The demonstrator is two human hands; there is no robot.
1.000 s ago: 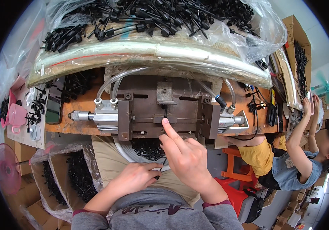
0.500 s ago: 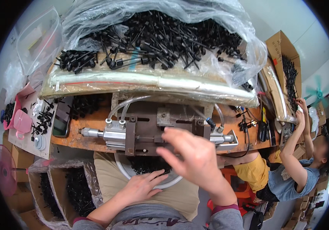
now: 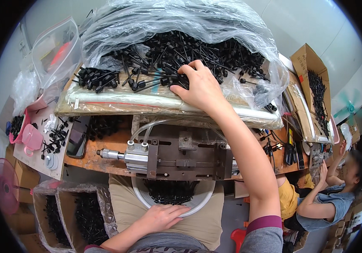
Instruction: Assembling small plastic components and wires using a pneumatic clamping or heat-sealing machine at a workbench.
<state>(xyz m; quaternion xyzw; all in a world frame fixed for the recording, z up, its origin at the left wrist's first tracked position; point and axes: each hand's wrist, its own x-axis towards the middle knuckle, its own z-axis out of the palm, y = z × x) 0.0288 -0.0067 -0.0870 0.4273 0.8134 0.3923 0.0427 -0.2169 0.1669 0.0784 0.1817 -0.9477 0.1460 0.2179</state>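
Note:
At the front edge of a heap of black plastic-headed rods [image 3: 159, 50], my right hand [image 3: 200, 86] reaches in. Its thumb and forefinger stand apart around some of the rods, and nothing is seen lifted. My left hand [image 3: 164, 217] lies flat with outstretched fingers on the near rim of a white round basket [image 3: 208, 201] on my lap. More black rods [image 3: 172, 192] fill that basket. Between basket and heap sits a metal clamping fixture [image 3: 185, 163], with an air cylinder [image 3: 137, 158] at its left; my right forearm hides part of its right end.
Clear plastic sheeting [image 3: 181, 21] drapes over the heap. Boxes of black rods [image 3: 89, 215] stand on the floor at left. A phone-like device [image 3: 77, 143] and a pink cup [image 3: 32, 137] lie left. At right, a co-worker [image 3: 324, 206] sits near a carton [image 3: 314, 63].
My right hand has moved from above the fixture forward to the heap. My left hand stays at the basket's rim. The view has shifted, and the co-worker's hands have come lower.

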